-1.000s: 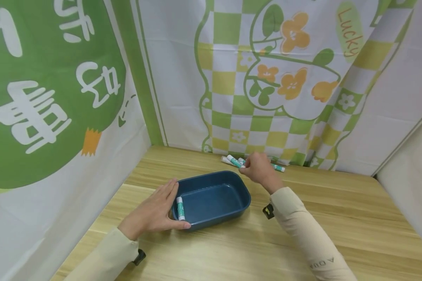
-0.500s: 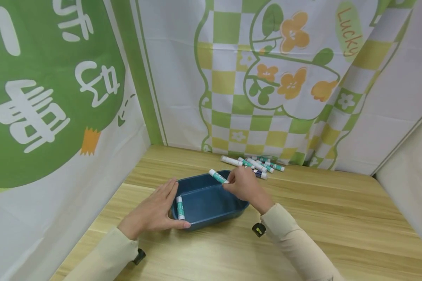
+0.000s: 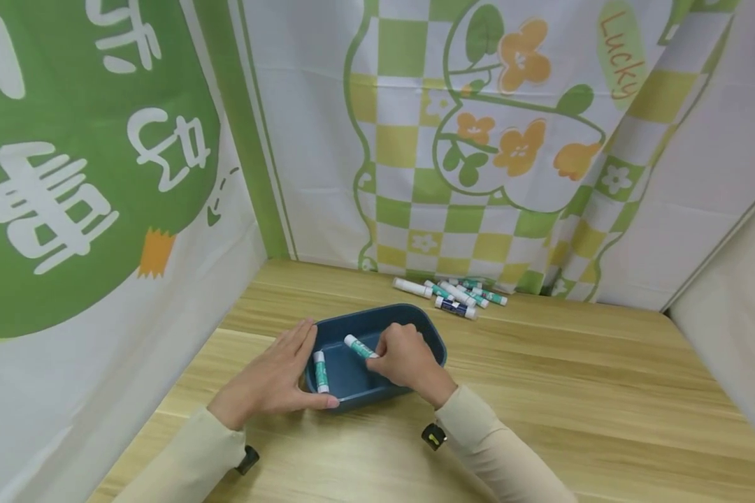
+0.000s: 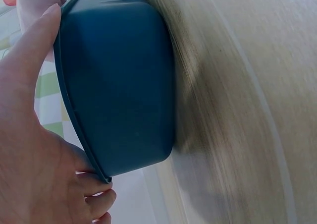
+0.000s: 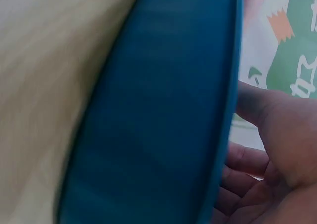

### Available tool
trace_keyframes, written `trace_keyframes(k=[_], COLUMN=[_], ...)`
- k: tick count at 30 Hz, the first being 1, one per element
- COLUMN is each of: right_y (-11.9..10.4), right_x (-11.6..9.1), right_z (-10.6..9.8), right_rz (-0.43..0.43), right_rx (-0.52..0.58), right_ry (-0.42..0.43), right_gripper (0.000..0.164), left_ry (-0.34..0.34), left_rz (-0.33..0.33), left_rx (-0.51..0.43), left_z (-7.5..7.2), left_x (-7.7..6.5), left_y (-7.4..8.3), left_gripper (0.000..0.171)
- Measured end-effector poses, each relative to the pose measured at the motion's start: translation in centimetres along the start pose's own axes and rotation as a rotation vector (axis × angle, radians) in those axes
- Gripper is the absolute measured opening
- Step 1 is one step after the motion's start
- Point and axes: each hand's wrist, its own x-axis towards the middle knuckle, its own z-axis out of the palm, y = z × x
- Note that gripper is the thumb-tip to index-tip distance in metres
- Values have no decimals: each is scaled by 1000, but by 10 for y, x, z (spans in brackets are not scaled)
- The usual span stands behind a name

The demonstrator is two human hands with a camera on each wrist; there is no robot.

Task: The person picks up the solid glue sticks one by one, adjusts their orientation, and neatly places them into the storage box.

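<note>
A dark blue plastic box (image 3: 409, 311) stands on the wooden table. My left hand (image 3: 270, 381) holds its left end, thumb on the near rim and fingers over the far rim. Inside the box, against that end, lies a glue stick (image 3: 321, 372) with a teal label and white ends. My right hand (image 3: 409, 360) is over the box's right half and pinches the end of a second teal-and-white glue stick (image 3: 359, 346). That stick is tilted, its free end pointing to the far left. In the right wrist view the box wall (image 5: 163, 105) hides the fingertips and this stick.
Several more glue sticks (image 3: 458, 293) lie in a loose pile behind the box, by the back curtain (image 3: 428, 209). A dark navy one (image 3: 456, 308) lies nearest. A printed green and white cloth (image 3: 163, 168) walls the left side of the table (image 3: 572, 377).
My right hand has taken a glue stick from the pile and carried it nearer and to the left, into the box. My left hand stays at the box's left end.
</note>
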Motion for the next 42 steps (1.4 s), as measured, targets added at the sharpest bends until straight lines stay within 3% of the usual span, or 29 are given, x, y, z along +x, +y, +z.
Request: trace_keyframes(k=[15,28,34,42], right_y=[-25,-36,-37,-36], right_x=[6,13,17,20], right_z=[37,44,45,32], right_rz=[37,79,55,30], right_rx=[26,17,1,-10], right_ry=[-66,-220,-271,-324], right_gripper=[56,58,51,29], left_ry=[2,11,10,19], left_rz=[16,28,29,29], left_rx=[7,7,3,-8], left_z=[1,0,0,1], left_x=[0,0,-1,1], left_y=[-2,-1,-2,-2], left_gripper=[130,129,128,129])
